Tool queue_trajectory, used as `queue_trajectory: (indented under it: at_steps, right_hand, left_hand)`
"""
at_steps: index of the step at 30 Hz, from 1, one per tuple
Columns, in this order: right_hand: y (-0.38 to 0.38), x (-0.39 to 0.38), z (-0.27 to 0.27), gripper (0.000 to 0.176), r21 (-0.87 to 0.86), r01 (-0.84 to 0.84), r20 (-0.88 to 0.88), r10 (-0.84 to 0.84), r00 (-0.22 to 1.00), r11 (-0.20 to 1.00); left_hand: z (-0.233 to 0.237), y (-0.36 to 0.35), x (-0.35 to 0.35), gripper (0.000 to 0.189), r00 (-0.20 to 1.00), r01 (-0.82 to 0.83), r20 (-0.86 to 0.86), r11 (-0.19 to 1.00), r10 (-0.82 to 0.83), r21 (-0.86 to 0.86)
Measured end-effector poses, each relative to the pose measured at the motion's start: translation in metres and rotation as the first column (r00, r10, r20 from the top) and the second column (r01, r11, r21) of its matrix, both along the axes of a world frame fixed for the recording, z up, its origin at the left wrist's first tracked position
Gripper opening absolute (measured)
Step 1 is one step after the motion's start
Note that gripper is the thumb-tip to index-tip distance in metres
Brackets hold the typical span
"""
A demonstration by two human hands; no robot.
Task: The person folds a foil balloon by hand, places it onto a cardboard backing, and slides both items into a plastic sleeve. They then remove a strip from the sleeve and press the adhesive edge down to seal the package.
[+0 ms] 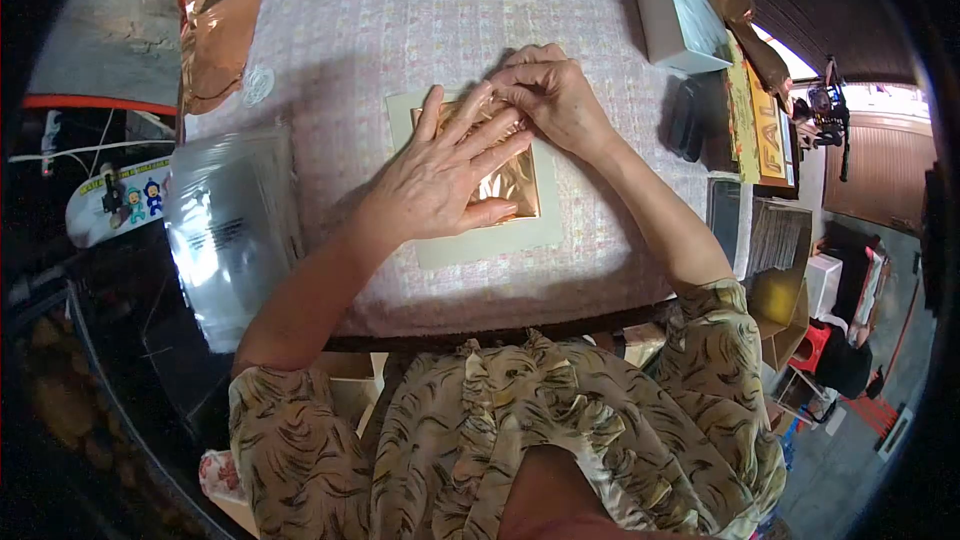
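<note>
A sheet of shiny copper-coloured foil (pixel 518 190) lies on a pale grey-green card (pixel 455 252) in the middle of the table. My left hand (pixel 445 175) rests flat on the foil with its fingers spread, covering much of it. At the foil's upper right, my right hand (pixel 558 105) has its fingers pinched together, close to the left fingertips. Whatever the pinch holds is hidden by the fingers. The foil looks wrinkled below the left thumb.
Clear plastic sleeves (pixel 225 230) lie at the table's left edge, below a small white coil (pixel 257 85) and a long copper foil piece (pixel 222 35). A white open box (pixel 682 25) and a black case (pixel 687 120) stand at the right. Patterned cloth (pixel 370 10) covers the table.
</note>
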State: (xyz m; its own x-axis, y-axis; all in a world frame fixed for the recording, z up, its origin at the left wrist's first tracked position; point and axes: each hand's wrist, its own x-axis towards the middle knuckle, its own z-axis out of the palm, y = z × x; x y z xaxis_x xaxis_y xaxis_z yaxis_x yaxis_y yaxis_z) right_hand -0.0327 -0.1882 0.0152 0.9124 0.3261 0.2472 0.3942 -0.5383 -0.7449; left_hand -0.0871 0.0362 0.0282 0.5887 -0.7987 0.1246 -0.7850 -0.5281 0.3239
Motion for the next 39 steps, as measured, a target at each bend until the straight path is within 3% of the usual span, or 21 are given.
queue_trajectory:
  at_steps: [15, 20, 24, 33, 36, 38, 39]
  right_hand:
    - [-0.004, 0.001, 0.007, 0.020, 0.022, -0.077, -0.059, 0.079, 0.995, 0.997]
    - [-0.009, -0.009, 0.014, 0.027, -0.154, -0.153, 0.069, 0.165, 0.984, 0.976]
    - [-0.008, -0.019, 0.016, 0.029, -0.150, -0.117, 0.082, 0.131, 0.988, 0.982]
    - [-0.004, -0.028, 0.005, 0.027, 0.028, 0.096, 0.062, -0.098, 0.993, 0.995]
    - [0.001, -0.024, 0.002, 0.018, 0.083, 0.182, 0.039, -0.186, 0.982, 0.980]
    - [0.003, -0.018, 0.000, 0.015, 0.286, 0.223, -0.223, -0.162, 0.961, 0.932]
    - [0.001, -0.015, 0.001, 0.015, 0.277, 0.236, -0.240, -0.171, 0.956, 0.931]
  left_hand:
    - [0.008, 0.000, -0.003, 0.078, 1.000, -0.027, -0.011, 1.000, 0.027, 0.008]
    - [0.004, 0.001, -0.002, 0.075, 0.999, -0.031, 0.008, 1.000, 0.031, 0.006]
    - [0.001, 0.002, 0.000, 0.078, 1.000, -0.009, -0.014, 0.999, 0.009, -0.036]
    - [-0.002, 0.000, 0.000, 0.074, 0.998, -0.025, 0.049, 0.999, 0.027, -0.036]
    - [-0.002, 0.000, 0.001, 0.075, 0.998, -0.017, 0.054, 0.999, 0.019, -0.031]
    - [-0.003, 0.000, 0.002, 0.075, 0.998, -0.017, 0.056, 1.000, 0.018, -0.024]
    - [-0.003, -0.001, 0.002, 0.074, 0.998, -0.023, 0.063, 1.000, 0.024, -0.015]
